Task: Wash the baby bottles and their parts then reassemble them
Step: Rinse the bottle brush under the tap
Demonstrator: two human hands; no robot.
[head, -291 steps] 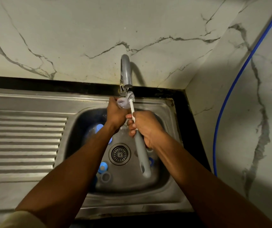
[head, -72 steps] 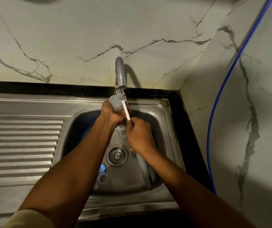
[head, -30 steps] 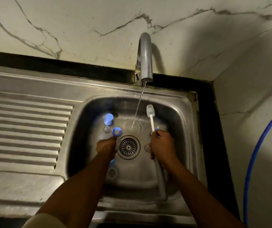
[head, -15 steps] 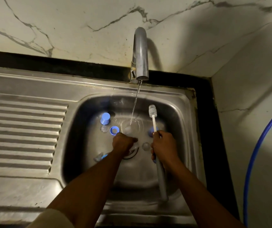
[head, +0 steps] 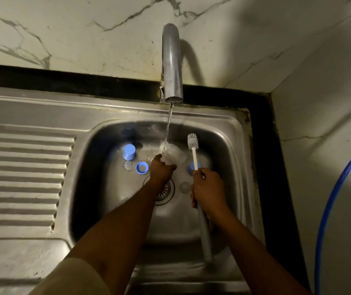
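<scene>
My left hand (head: 161, 169) grips a clear bottle (head: 173, 155) under the stream of water inside the steel sink (head: 229, 133). My right hand (head: 207, 191) holds a bottle brush (head: 193, 146) by its grey handle, white bristle head pointing up and away, just right of the bottle. On the sink floor lie a blue cap (head: 129, 151), a blue ring (head: 142, 167), a clear teat (head: 128, 166), another blue part (head: 191, 167) behind the brush shaft, and a clear round piece (head: 184, 186).
The tap (head: 171, 60) runs above the basin's back edge. The drain (head: 166, 191) sits under my left forearm. A ribbed draining board (head: 21, 177) lies to the left. A blue hose (head: 332, 201) runs down the right wall.
My left hand has moved from the drain towards the back of the sink and picked up the clear bottle, now under the water. The brush in my right hand has barely shifted.
</scene>
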